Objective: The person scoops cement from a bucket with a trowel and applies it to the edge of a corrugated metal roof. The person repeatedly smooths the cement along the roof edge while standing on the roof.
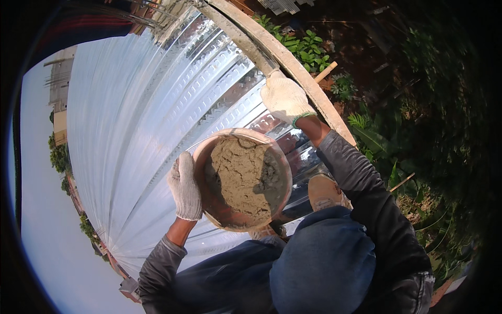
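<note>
Head view: bracing round reddish-brown plastic-looking basin point(287, 170) of wet grey-brown mortar point(235, 172), over ribbed silvery metal sheeting point(130, 115), with white-knit-gloved left hand point(186, 189); laying fingers nearly straight along outer left wall, not visibly wrapping. Resting green-cuffed, white-knit-gloved right hand point(286, 98) at long pale masonry-like edge point(318, 100); hiding fingertips, spread and hold impossible to tell. Best keeping basin level, pressing evenly.

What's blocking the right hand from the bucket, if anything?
Nothing visible: only metal sheet shows in the gap between the right hand and the open bucket. The left hand is against the bucket's left side.
</note>
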Demonstrator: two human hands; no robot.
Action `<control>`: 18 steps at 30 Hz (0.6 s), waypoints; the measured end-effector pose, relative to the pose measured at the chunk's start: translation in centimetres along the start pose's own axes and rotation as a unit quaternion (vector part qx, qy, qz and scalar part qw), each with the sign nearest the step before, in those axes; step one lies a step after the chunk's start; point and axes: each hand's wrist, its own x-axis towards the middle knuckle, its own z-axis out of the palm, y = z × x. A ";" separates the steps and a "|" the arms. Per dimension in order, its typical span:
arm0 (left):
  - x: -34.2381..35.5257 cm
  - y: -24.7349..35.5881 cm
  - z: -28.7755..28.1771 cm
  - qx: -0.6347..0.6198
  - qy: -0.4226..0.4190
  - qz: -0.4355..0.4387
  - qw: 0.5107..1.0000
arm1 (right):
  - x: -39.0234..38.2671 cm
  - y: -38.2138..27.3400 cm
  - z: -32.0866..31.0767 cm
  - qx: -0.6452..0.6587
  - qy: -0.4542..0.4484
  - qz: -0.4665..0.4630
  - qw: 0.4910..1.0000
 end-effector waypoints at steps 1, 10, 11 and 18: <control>-0.1 -0.2 -0.2 -0.003 -0.005 -0.004 1.000 | 0.3 -0.2 0.2 -0.022 -0.012 0.003 1.000; -0.3 1.2 1.4 -0.060 -0.030 -0.029 0.997 | 0.6 0.1 3.6 -0.093 -0.111 -0.089 0.985; -0.1 1.7 1.6 -0.047 -0.033 -0.020 0.998 | 0.1 0.4 3.9 -0.079 -0.106 -0.098 0.986; -0.6 4.4 2.8 0.043 -0.071 -0.008 0.997 | -2.6 -0.9 -5.1 0.007 -0.073 -0.172 0.982</control>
